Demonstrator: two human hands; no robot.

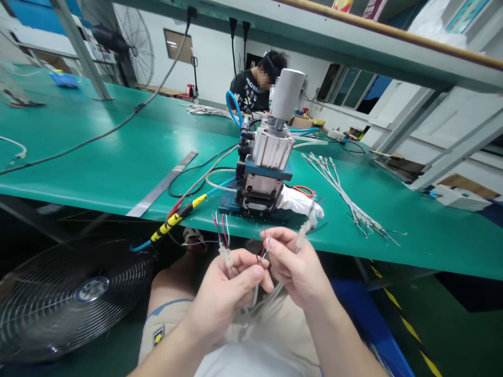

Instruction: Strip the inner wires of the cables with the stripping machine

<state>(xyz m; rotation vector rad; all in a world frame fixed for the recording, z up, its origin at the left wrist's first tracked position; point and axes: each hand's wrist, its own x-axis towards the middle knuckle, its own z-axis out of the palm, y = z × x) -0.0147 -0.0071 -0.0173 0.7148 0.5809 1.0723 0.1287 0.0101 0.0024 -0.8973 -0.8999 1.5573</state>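
Note:
Over my lap, my left hand (236, 280) pinches a cable near its end, where thin red, black and pale wires (263, 252) spread out. My right hand (293, 262) meets it there, thumb and fingertips closed on those fine wires. A second cable end with a translucent sleeve (225, 255) and loose coloured wires rises from my left fingers. Another translucent sleeve (302, 234) sticks up behind my right fingers, its tip blurred. Pale cable lengths (271, 298) hang below both hands. Just beyond stands a small pneumatic machine (271, 149) with a grey cylinder on top.
A bundle of grey cables (346, 199) lies right of the machine on the green table (98, 152). A steel ruler (163, 183) and a yellow-black taped air hose (178, 217) are at left. A floor fan (78, 293) stands below. Across the table sits another person (251, 89).

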